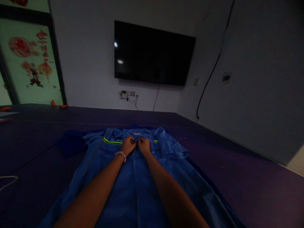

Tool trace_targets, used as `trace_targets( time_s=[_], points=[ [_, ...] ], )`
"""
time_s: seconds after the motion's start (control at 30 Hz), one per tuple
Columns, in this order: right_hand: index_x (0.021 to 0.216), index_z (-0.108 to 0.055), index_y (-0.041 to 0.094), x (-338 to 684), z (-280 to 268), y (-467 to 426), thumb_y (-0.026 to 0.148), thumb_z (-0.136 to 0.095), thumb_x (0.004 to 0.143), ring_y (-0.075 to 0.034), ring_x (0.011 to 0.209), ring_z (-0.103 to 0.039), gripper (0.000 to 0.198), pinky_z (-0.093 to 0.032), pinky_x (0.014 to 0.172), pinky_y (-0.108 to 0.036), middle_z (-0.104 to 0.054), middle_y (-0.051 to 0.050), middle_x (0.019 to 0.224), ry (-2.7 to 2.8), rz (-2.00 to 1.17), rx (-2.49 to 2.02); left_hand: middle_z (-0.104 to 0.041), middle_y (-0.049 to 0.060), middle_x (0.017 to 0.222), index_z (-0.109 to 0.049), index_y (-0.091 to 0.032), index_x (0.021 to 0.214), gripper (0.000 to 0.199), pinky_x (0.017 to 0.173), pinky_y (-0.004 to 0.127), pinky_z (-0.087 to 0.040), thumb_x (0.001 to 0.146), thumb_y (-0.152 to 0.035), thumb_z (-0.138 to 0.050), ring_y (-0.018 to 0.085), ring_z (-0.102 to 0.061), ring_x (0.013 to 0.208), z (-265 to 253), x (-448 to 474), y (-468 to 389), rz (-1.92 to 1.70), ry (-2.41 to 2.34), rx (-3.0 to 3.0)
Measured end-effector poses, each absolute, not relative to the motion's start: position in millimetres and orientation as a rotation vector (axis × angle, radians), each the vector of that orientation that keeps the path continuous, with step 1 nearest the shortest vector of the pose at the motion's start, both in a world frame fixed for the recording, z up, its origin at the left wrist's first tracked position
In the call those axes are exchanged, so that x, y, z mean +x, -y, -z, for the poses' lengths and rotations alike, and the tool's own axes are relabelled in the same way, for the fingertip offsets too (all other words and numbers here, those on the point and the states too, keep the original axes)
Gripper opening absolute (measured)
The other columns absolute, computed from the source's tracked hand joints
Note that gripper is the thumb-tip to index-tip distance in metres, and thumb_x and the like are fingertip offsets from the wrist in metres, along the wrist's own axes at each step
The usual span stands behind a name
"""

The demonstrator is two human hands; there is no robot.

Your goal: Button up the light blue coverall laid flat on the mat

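A blue short-sleeved work shirt (116,186) with a yellow-green stripe across the chest lies spread out, its collar end away from me. My left hand (129,145), a pale scrunchie-like band (121,155) round its wrist, pinches the front placket just below the collar. Close beside it, my right hand (143,146) is closed on the placket's other side, fingertips almost meeting the left ones. Whatever small part sits between the fingertips is hidden. Darker blue cloth (72,142) shows under the shirt on the left.
The shirt lies on a dark purple surface (237,177). A television (152,53) hangs on the far wall, with sockets and cables (129,94) below it. A black cable (210,76) runs down the right wall. Small orange objects (53,103) stand by the door at far left.
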State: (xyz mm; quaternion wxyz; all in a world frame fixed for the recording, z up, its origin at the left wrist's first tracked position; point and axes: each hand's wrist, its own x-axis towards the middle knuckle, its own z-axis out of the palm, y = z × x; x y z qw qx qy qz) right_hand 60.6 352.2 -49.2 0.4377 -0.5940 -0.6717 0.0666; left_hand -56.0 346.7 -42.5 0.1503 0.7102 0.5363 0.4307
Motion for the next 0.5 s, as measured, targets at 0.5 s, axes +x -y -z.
trace_targets(
  time_s=[0.5],
  points=[
    [0.099, -0.057, 0.013, 67, 41, -351, 0.033, -0.047, 0.088, -0.013, 0.078, -0.059, 0.025, -0.05, 0.069, -0.031, -0.06, -0.004, 0.093, 1.628, -0.469, -1.545, -0.044, -0.006, 0.054, -0.049, -0.014, 0.057, 0.03, 0.053, 0.022, -0.035, 0.077, -0.033, -0.06, 0.009, -0.043, 0.052, 52, -58, -270, -1.123, -1.535, 1.874]
  ],
)
